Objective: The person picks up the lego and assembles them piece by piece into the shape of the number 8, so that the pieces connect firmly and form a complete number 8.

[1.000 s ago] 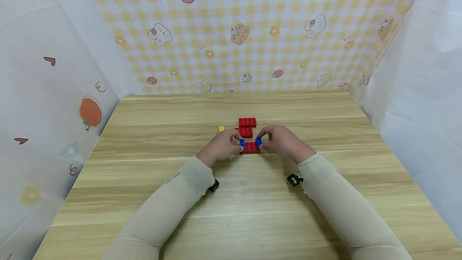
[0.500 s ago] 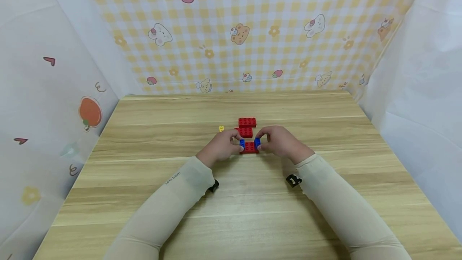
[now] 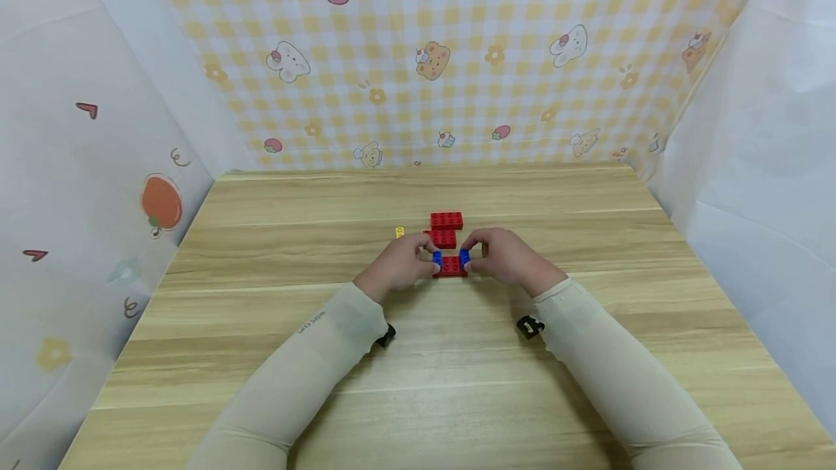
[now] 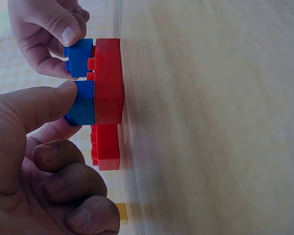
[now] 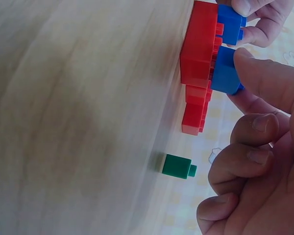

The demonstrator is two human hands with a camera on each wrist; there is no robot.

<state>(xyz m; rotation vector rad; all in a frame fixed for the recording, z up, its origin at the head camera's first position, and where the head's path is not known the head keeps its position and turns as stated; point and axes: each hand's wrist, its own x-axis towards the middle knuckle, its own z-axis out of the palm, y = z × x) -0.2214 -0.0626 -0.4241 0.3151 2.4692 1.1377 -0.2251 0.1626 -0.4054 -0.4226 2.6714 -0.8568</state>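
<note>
A red brick (image 3: pixel 451 266) with studs on top lies on the wooden table between the two hands. At its left end my left hand (image 3: pixel 409 261) pinches a small blue brick (image 4: pixel 83 103) between thumb and index finger, its underside against the red one's top. My right hand (image 3: pixel 503 256) pinches a second blue brick (image 5: pixel 224 70) over the right end. In the right wrist view this brick leans slightly, and red studs show along its lower edge. Between the two blue bricks, bare red studs are visible. The other fingers of both hands are curled in.
Behind the held bricks lie two more red bricks (image 3: pixel 444 240) (image 3: pixel 447 220). A yellow brick (image 3: pixel 400 232) sits beyond the left hand. The right wrist view shows a green brick (image 5: pixel 176 166) standing on the table. A patterned cloth (image 3: pixel 392 93) hangs at the back.
My right hand has moved slightly left, bringing its blue brick further in over the red brick's right end and turning it straighter. The left hand has stayed in place with its blue brick.
</note>
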